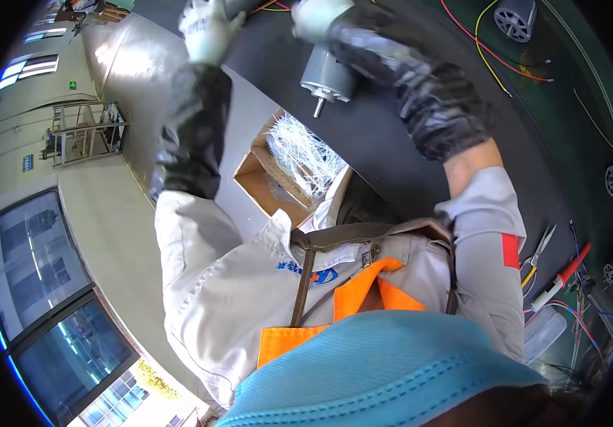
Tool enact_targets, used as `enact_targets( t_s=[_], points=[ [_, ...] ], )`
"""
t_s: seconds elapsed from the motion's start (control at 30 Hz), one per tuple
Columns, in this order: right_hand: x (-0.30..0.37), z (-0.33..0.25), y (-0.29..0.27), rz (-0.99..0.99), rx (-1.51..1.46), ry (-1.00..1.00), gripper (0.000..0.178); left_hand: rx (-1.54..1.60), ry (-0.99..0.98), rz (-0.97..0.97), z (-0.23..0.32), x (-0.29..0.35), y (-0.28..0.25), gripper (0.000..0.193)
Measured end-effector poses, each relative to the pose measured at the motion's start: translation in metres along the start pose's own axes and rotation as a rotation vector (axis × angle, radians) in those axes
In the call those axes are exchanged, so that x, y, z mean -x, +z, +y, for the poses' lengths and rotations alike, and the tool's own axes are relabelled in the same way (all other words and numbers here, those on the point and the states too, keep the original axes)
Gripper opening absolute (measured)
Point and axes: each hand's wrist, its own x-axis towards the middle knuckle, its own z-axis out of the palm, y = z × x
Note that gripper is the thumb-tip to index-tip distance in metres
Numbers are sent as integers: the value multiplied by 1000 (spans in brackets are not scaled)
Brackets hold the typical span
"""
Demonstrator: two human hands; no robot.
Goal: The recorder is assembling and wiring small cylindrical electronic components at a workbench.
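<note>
Showing two gloved hands over a dark counter (381, 153), this view reaches me from afar. The left grip (207, 32) has its thumb set apart from the fingers, beside a dark cylinder (239, 7) cut by the upper edge; I cannot tell whether it has hold of that body. The right grip (319, 19) appears curled, but the edge crops it, so I cannot tell how far open it is or what it holds. The motor (328, 77) lies just on the wearer's side of the right grip, partly hidden by the sleeve (413, 78). I judge it heavy for its bulk, rigid, and perhaps slippery to a glove; I favour taking it around the barrel, clear of the shaft (319, 108). It has a smooth, silver-grey cylindrical casing, a paler end face and a slim metal shaft pointing towards the wearer.
</note>
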Motion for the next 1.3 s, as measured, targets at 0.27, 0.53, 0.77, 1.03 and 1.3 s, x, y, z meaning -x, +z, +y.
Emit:
enact_targets(
  t_s=[0.27, 0.53, 0.77, 1.03, 1.3],
  points=[
    [52, 11, -5, -140, 144, -191, 27, 80, -123, -545, -27, -53, 27, 110],
    [317, 25, 13, 125, -314, 37, 25, 203, -104, -440, -22, -114, 5, 104],
    [366, 15, 25, 76, -387, 204, 24, 286, -53, -284, -15, -75, 20, 98],
    [365, 26, 34, 305, -349, 63, 32, 63, 224, 56, 27, 10, 8, 70],
    [485, 36, 32, 447, -913, 448, 71, 939, 925, -659, 273, 138, -167, 101]
  ],
)
